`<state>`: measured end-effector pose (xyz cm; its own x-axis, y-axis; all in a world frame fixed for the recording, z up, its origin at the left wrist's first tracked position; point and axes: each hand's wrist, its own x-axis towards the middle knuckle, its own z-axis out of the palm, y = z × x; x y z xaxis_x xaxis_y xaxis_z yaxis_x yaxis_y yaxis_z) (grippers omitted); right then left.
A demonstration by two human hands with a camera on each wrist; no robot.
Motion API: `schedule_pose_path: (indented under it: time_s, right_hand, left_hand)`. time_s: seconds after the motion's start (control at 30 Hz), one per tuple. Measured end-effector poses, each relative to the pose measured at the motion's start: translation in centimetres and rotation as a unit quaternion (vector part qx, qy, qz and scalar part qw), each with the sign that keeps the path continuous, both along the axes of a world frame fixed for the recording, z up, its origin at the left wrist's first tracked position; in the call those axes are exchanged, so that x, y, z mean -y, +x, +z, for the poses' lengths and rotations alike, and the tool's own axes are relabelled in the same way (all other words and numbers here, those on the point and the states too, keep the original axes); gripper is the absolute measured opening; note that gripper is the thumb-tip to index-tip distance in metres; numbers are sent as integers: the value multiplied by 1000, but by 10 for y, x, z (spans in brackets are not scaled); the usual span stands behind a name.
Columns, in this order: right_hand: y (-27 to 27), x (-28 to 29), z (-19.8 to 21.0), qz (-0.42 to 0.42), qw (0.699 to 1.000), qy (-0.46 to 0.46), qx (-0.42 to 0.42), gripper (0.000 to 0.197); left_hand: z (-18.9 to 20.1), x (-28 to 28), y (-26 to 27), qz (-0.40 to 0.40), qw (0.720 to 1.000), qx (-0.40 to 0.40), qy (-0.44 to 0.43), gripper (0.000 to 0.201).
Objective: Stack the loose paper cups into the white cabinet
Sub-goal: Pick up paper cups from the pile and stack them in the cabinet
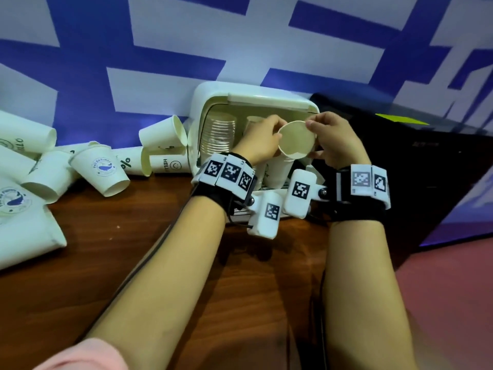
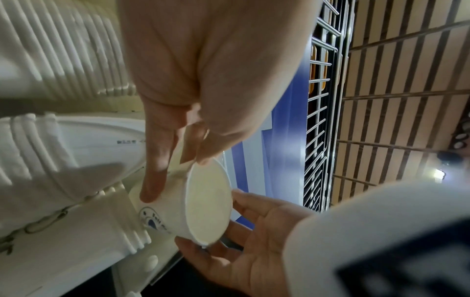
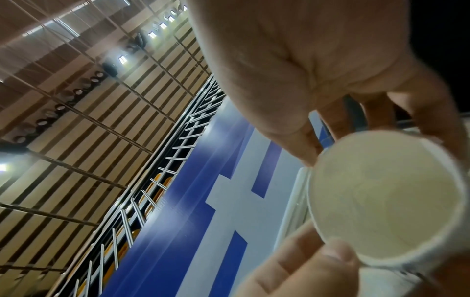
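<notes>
**Cups going into the cabinet, with a heap still waiting**

We are working at a wooden table [image 1: 112,263] that is filling the lower half of the head view, under a blue-and-white patterned wall [image 1: 160,49] running across the top. Just above centre frame, the white cabinet [image 1: 205,102] is standing open toward us, already holding a tall nested stack [image 1: 218,134] at its left and more stacked cups beside it. At the left edge, a jumble of loose paper cups [image 1: 101,172] is lying tipped over, so we are judging the job only partly done, with roughly ten cups still to go. At the cabinet's mouth we are holding one paper cup [image 1: 296,140], base toward us: our left hand [image 1: 262,144] is pinching its wall between thumb and fingers, while our right hand [image 1: 337,141] is curling thumb and fingertips around its base rim. In the left wrist view, the cup is appearing to nose into a lower stack [image 2: 76,231].
</notes>
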<state>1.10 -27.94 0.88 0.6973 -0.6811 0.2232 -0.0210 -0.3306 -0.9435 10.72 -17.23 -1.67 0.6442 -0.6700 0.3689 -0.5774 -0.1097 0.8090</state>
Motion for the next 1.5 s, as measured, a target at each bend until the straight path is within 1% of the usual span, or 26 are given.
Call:
schedule_pose_path:
  time_s: [0.07, 0.17, 0.23, 0.33, 0.43, 0.5, 0.63, 0.7, 0.73, 0.8, 0.83, 0.93, 1.03, 1.17, 1.23, 1.33, 1.5]
  right_hand:
    - [4, -1, -4, -21, 1000, 18, 1, 12]
    - [10, -4, -9, -41, 999, 34, 13, 16]
    - [11, -6, -10, -45, 998, 35, 18, 15]
    - [11, -4, -10, -51, 998, 40, 13, 21]
    - [11, -1, -14, -47, 998, 52, 7, 22]
    - [13, 0, -18, -44, 997, 64, -6, 21]
    - [16, 1, -21, -40, 993, 106, -16, 23]
    - [17, 3, -22, -41, 992, 119, -12, 25]
    - [18, 5, -23, -39, 992, 121, -9, 25]
    - [19, 6, -25, -35, 992, 119, 1, 20]
    - [20, 7, -26, -33, 993, 117, 3, 17]
    - [21, 8, -29, -22, 994, 108, -5, 25]
    - [22, 12, -29, -23, 994, 105, -2, 34]
    - [22, 16, -27, -24, 997, 75, -9, 45]
    - [23, 15, -27, -20, 998, 66, -6, 40]
    - [24, 16, -29, -16, 998, 66, 5, 25]
    - [26, 21, -35, -12, 997, 72, 18, 28]
  left_hand:
    - [-2, 4, 3, 0, 1000, 6, 5, 28]
    - [-4, 5, 7, 19, 999, 48, 11, 31]
    - [-5, 5, 8, 27, 997, 70, 3, 32]
    - [-7, 5, 7, 18, 998, 57, -12, 34]
    - [-10, 8, 9, 22, 998, 64, 4, 34]
    - [-11, 8, 10, 9, 999, 32, 5, 34]
    - [-14, 6, 11, 8, 1000, 19, 11, 49]
    - [-14, 6, 11, 14, 999, 37, 38, 53]
    - [-13, 6, 10, 22, 996, 59, 63, 55]
    - [-13, 6, 10, 27, 989, 96, 110, 59]
    - [-13, 6, 9, 20, 988, 94, 119, 60]
    - [-13, 7, 8, 4, 989, 80, 124, 61]
    - [-14, 6, 8, 14, 984, 94, 150, 62]
    - [-13, 6, 7, 24, 984, 105, 141, 61]
    - [-12, 5, 7, 29, 984, 111, 139, 61]
    - [-11, 5, 6, 34, 980, 124, 149, 60]
    - [-11, 5, 5, 46, 976, 137, 160, 58]
